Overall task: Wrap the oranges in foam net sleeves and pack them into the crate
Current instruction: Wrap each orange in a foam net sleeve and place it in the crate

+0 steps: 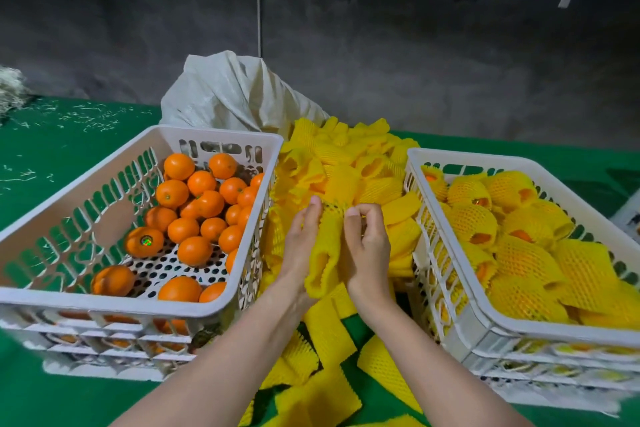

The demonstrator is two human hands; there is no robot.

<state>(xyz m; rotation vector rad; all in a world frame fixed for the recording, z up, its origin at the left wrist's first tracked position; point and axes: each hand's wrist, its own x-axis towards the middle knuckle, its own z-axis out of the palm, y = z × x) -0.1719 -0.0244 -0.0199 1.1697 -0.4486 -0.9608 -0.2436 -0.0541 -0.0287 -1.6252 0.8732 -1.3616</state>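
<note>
While both bare arms reach forward between the two crates, the left grip (300,243) and the right grip (367,243) hold one yellow foam net sleeve (323,255) between them, above the green surface (52,163). The right grip is narrow, its thumb and curled fingers pinching the far edge of the sleeve; the left grip has the opposite edge caught between thumb and longer, straighter fingers, so the mesh is stretched thin between the fingertips. The near end of the sleeve hangs open towards the wrists, and it holds no fruit. On the left stands a white slotted crate (138,302) with bare oranges (194,250) lying loose on its perforated floor, most of them gathered at the far right side. On the right a second white crate (485,159) is packed with wrapped oranges (471,222), orange peel showing at the sleeve ends. Each crate sits on another crate beneath it. A pile of spare sleeves (346,156) fills the gap between the crates, with flattened ones scattered on the surface under the forearms. Behind the pile slumps a pale woven sack (235,94).
</note>
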